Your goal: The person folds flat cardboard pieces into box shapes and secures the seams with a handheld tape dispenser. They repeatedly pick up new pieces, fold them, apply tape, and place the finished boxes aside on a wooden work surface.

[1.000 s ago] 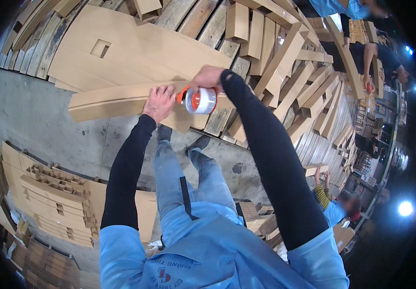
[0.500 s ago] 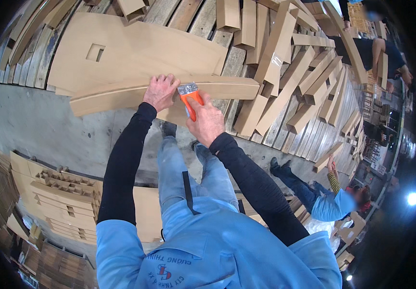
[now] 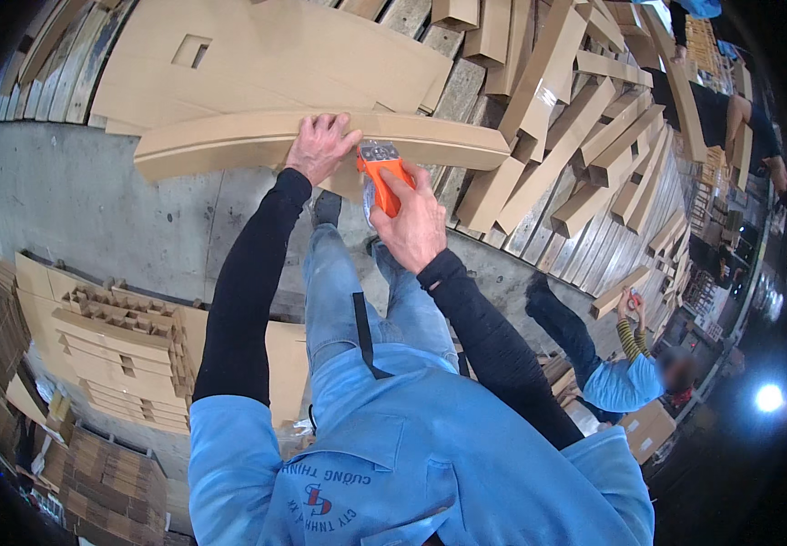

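Observation:
A long, folded cardboard piece (image 3: 202,147) lies in front of me, stretching left to right along the slatted wood. My left hand (image 3: 319,148) grips its middle, fingers curled over the upper edge. Just right of it, my right hand (image 3: 410,221) is closed around an orange hand-held tape dispenser (image 3: 384,187). The dispenser's metallic head overlaps the near face of the cardboard piece; I cannot tell whether they touch. A wide flat cardboard sheet (image 3: 266,68) with a small rectangular cutout lies beyond the piece.
Several folded cardboard tubes (image 3: 562,155) are heaped on wooden slats (image 3: 539,238) to the right. A co-worker (image 3: 625,382) in blue stands at lower right, hands at another tube. Stacked cardboard parts (image 3: 125,355) stand on the grey floor (image 3: 129,218) behind my left arm.
My right hand has moved the tape dispenser slightly right along the cardboard piece. The left hand keeps its grip. The whole view has shifted a little.

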Demonstrator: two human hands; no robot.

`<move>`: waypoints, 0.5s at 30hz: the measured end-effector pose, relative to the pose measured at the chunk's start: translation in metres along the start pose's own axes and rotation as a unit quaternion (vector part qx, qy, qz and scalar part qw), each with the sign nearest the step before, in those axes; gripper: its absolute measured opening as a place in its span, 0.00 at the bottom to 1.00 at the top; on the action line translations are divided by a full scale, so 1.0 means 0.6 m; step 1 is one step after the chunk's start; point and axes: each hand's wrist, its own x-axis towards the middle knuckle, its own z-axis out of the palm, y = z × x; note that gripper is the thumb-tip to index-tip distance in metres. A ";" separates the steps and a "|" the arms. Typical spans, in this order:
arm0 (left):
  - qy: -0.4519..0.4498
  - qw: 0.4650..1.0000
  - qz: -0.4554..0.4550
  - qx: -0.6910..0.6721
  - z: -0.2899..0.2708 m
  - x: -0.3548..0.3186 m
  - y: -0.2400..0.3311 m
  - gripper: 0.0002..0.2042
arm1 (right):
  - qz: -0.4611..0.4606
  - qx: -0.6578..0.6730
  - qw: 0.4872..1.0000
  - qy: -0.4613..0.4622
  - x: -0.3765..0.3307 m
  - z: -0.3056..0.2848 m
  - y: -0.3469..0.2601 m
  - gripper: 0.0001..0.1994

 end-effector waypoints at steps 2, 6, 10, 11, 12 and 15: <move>0.004 1.000 0.004 0.002 0.003 -0.007 0.002 0.19 | 0.008 -0.027 0.999 -0.032 0.016 -0.011 -0.012 0.25; 0.018 1.000 0.017 0.019 0.014 -0.018 -0.007 0.21 | -0.022 -0.128 0.981 -0.144 0.100 -0.024 -0.018 0.20; -0.010 0.999 0.026 0.020 0.012 -0.015 -0.007 0.27 | -0.014 -0.253 0.856 -0.452 0.210 -0.010 -0.058 0.14; -0.022 0.999 0.028 0.000 0.000 0.005 -0.001 0.29 | 0.064 -0.165 0.761 -0.625 0.226 0.028 0.009 0.12; -0.031 0.999 0.029 -0.016 -0.014 0.030 0.001 0.30 | 0.163 -0.082 0.624 -0.760 0.242 0.065 0.076 0.10; -0.097 0.974 -0.198 -0.051 -0.032 0.063 -0.035 0.32 | 0.060 -0.159 0.797 -0.580 0.109 0.148 0.148 0.17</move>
